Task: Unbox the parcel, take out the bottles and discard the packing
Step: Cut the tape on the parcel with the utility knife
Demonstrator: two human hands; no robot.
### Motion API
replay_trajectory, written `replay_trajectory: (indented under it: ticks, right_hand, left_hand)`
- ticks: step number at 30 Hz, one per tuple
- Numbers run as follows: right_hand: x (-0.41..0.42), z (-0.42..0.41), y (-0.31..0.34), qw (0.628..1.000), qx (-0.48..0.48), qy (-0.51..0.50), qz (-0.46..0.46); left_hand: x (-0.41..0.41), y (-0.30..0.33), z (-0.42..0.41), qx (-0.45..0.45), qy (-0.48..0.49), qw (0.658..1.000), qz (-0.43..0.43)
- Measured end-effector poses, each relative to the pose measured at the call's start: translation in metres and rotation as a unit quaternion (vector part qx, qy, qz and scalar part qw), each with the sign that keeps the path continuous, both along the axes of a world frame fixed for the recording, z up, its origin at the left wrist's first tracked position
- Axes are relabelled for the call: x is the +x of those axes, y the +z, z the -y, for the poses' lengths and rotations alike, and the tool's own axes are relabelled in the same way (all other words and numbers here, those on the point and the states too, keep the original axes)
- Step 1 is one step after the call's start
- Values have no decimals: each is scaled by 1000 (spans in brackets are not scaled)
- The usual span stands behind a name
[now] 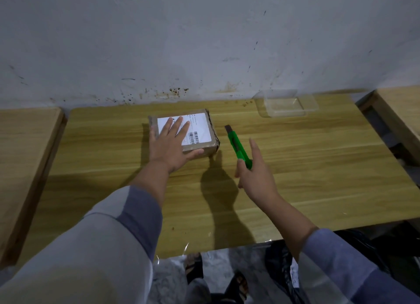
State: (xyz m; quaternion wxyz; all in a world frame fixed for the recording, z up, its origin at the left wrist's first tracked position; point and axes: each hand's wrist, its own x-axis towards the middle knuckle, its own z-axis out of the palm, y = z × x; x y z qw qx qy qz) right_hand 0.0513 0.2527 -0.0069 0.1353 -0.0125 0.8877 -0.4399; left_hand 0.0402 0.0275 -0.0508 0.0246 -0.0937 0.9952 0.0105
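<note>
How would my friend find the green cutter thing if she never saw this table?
Look at the wooden table against the grey wall. Right of the taped cardboard parcel lying under the flat left hand, the right hand pinches the near end of a box cutter. It is the only bright green thing there, with a short blade.

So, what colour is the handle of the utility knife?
Bright green plastic utility knife; the head view shows it.
</note>
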Motion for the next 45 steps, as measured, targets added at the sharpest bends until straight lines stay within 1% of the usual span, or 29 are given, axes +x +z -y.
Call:
replay_trajectory:
  ticks: [3, 6, 8, 11, 15, 22, 27, 31, 35, 38, 41, 45]
  right_hand:
    - [-22, 19, -5, 995, -72, -42, 62]
    - [-37, 38, -7, 972, -159, -99, 142]
    - [-41, 50, -11, 956, -201, -134, 167]
    - [-40, 65, -21, 939, -238, -180, 171]
    - [-45, 75, -26, 928, -254, -217, 164]
    - [-82, 88, -32, 914, -282, -255, 144]
    - [-108, 92, -30, 915, -283, -248, 149]
    - [-106, 86, -18, 894, -331, -228, 200]
    - [-83, 71, -25, 913, -270, -228, 205]
    - [-64, 60, -26, 914, -280, -195, 220]
    - [-53, 48, -22, 923, -271, -157, 224]
    - [-45, 33, -22, 921, -289, -147, 216]
  left_hand:
    - [1, -3, -2, 6, 7, 1000, -8]
    - [1, 0, 2, 56, 0, 998, -20]
    - [-1, 7, 11, 71, -18, 997, -12]
    - [-14, 9, 26, 53, -57, 997, 3]
    - [-35, 4, 39, 57, -73, 995, 31]
    - [-41, -3, 34, 32, -57, 998, 23]
    - [-35, 4, 41, 28, -48, 998, 27]
    - [-25, 2, 28, 34, 12, 999, 18]
    - [-16, 1, 7, 37, 79, 996, 22]
    - [-7, 5, -10, 46, 116, 992, 29]
    - [4, 6, -28, 63, 148, 986, 35]
    - [17, 7, -51, 76, 162, 983, 44]
